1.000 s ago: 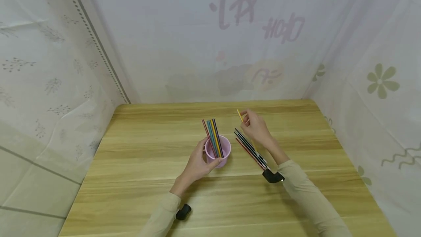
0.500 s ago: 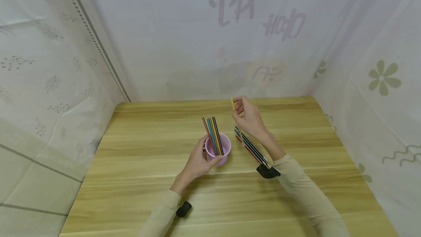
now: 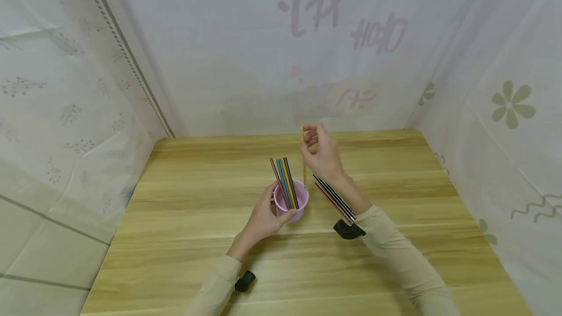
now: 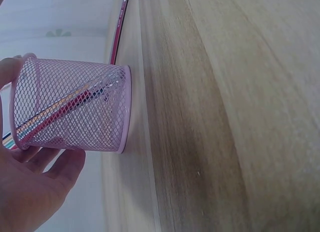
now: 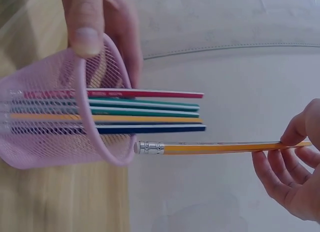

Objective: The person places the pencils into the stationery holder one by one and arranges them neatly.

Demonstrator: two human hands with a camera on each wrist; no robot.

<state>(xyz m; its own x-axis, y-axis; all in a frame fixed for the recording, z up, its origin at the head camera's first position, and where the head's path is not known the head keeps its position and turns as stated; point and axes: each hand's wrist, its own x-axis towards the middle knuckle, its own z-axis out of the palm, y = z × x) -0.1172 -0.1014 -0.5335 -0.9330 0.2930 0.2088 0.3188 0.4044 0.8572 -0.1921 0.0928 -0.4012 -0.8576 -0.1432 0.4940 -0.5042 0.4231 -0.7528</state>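
Note:
My left hand (image 3: 264, 216) grips a pink mesh pen cup (image 4: 75, 104) around its rim and side, the thumb over the front edge. Several pencils (image 5: 150, 112) in red, green, yellow and dark blue stand in the cup, leaning against its near side. Between thumb and fingers, my right hand (image 3: 322, 152) pinches a yellow pencil (image 5: 215, 148). That pencil hangs upright, its metal and eraser end pointing down at the right part of the cup's rim. Whether the eraser touches the rim, I cannot tell.
Several dark and red pencils (image 3: 333, 199) lie side by side on the wooden table (image 3: 184, 218), right of the cup and partly under the right forearm. Black wrist cameras are strapped to both sleeves. Patterned white sheets (image 3: 246, 52) enclose the table at the back and sides.
My right hand has moved left from above the lying pencils, bringing the yellow pencil to the cup and turning it more upright. The left hand and cup have stayed in place.

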